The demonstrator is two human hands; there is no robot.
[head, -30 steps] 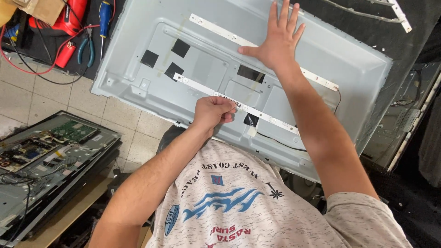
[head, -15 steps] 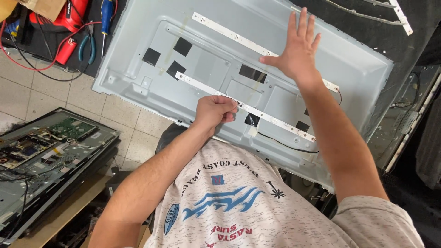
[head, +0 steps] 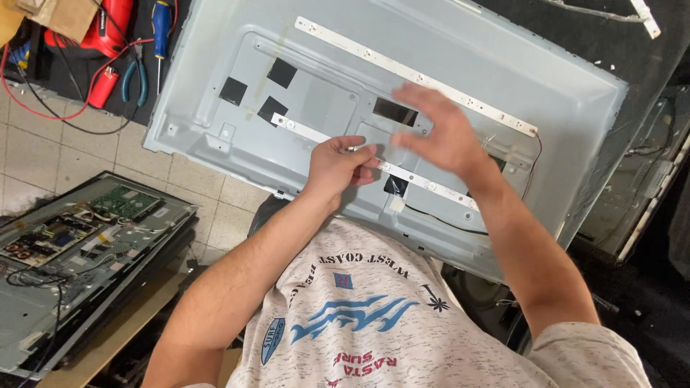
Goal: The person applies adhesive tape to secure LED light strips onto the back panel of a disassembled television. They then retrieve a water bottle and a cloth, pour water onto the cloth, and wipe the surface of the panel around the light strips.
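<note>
A large grey metal television back panel [head: 503, 79] lies in front of me. Two white LED strips run across it: an upper strip [head: 402, 68] and a lower strip [head: 431, 188]. My left hand [head: 338, 169] pinches the lower strip near its middle, fingers closed on it. My right hand [head: 438, 133] hovers just right of the left hand, blurred, with fingers spread and nothing in it. It sits between the two strips, above the panel. Black tape patches [head: 282, 72] are stuck on the panel's left part.
On the left stands another opened chassis with green circuit boards [head: 86, 237]. Blue-handled pliers [head: 133, 79], a screwdriver [head: 162, 29], a red tool [head: 108, 29] and red wire lie at top left. A dark frame [head: 647, 187] leans at right. Tiled floor shows below the panel.
My right hand has left the upper strip at the far side and swung down and left toward my left hand. My left hand has kept its hold on the lower strip.
</note>
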